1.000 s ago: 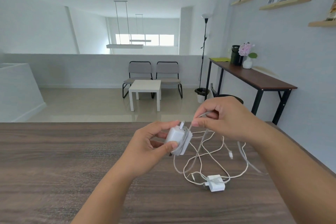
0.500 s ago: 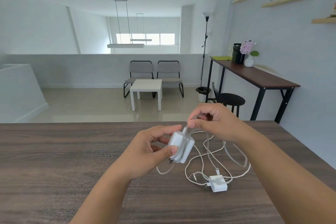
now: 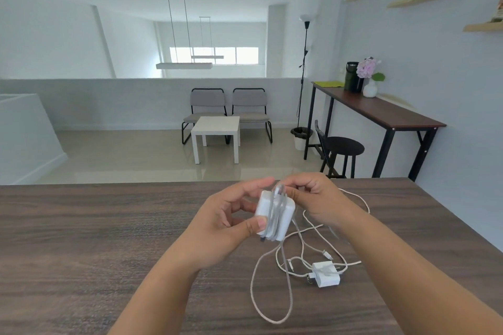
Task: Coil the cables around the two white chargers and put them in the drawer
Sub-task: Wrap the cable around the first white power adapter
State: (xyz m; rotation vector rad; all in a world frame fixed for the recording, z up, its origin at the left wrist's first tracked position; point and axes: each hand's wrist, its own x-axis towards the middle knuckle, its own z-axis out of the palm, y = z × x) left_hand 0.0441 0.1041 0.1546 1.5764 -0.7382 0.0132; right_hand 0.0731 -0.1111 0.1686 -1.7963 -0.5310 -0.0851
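left hand (image 3: 226, 223) grips upright charger (image 3: 275, 215); right hand (image 3: 315, 198) pinches its cable (image 3: 280, 190).

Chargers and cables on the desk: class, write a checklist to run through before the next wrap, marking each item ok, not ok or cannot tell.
1. Left hand grips the larger charger: ok.
2. Right hand pinches the cable at the charger's top: ok.
3. Turns already lie around the charger: ok.
4. Loose cable all wound: not ok, a long loop lies on the table.
5. Free of the smaller charger and its cable: cannot tell.
6. Drawer ready: cannot tell, none in view.
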